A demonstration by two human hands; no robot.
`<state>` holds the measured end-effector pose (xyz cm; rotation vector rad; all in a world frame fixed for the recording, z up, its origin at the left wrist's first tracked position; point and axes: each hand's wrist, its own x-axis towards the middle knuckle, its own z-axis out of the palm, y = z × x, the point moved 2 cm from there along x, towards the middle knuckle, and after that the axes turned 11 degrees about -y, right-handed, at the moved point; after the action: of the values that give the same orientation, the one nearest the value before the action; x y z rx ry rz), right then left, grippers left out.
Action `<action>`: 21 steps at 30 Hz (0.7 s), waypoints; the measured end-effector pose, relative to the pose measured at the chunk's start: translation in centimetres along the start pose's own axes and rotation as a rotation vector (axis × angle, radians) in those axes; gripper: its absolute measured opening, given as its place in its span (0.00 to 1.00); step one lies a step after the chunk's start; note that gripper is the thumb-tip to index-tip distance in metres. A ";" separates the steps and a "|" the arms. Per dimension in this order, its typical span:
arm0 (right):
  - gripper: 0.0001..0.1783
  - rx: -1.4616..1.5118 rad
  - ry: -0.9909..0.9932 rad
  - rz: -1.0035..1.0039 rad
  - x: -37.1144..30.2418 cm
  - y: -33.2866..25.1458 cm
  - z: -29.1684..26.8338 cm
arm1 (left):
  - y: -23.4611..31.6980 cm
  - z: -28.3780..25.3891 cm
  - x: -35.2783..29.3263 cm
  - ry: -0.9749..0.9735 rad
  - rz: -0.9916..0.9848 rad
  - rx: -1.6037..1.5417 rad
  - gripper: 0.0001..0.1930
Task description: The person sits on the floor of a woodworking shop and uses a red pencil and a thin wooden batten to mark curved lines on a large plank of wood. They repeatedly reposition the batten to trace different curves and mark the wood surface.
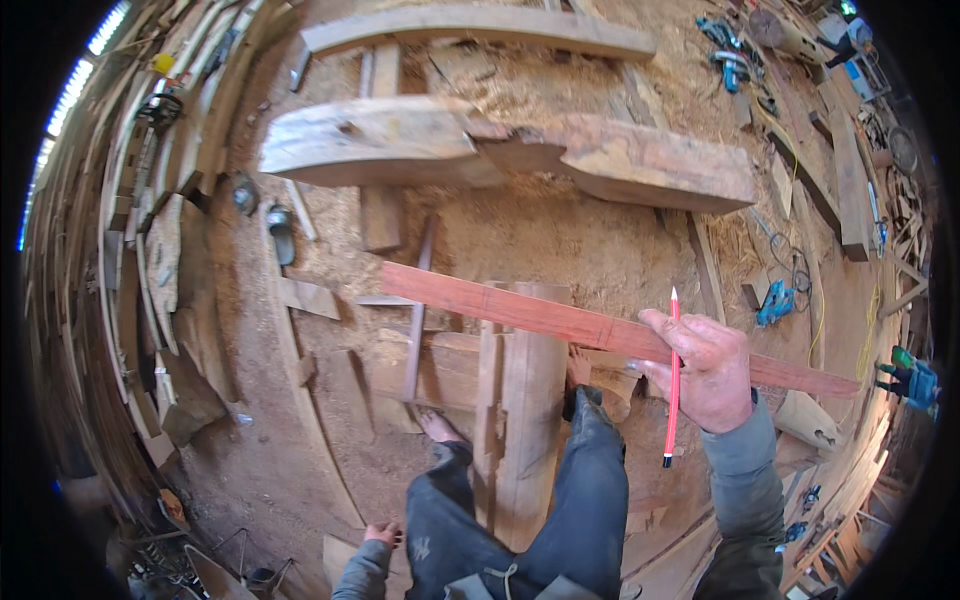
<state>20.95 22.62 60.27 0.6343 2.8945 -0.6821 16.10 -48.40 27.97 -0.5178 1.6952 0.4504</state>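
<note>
My right hand (710,355) is closed on a long, thin, reddish wooden strip (520,311), gripping it toward its right end. The same hand also keeps a red pencil (673,390), its tip pointing away from me. The strip slants across the view above a pale upright-lying timber (532,420) between my legs, and I cannot tell whether it touches it. Low beside my left leg hangs my left hand (383,534), its fingers curled together with nothing visible in them.
Ahead lies a thick notched beam (400,145), with a curved beam (480,25) behind it. Stacked planks (120,300) line the left. Blue power tools (775,302) and a yellow cord (822,310) lie right. Another person (910,380) is at far right. Sawdust covers the ground.
</note>
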 end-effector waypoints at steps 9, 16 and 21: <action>0.33 -0.091 0.215 -0.054 -5.9 -18.5 -13.4 | 5.8 -5.0 -6.8 -0.159 0.348 -0.160 0.18; 0.31 -0.089 0.331 0.073 -10.7 -25.2 -15.9 | 5.2 -14.1 -7.6 0.020 0.403 -0.452 0.19; 0.20 -0.005 0.536 0.364 -12.5 -21.0 -14.8 | 0.8 -16.2 -6.9 0.054 0.318 -0.572 0.18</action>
<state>23.48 7.47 84.35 1.4980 3.0836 -0.5130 3.60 -56.16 37.63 -0.6738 1.6989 1.1796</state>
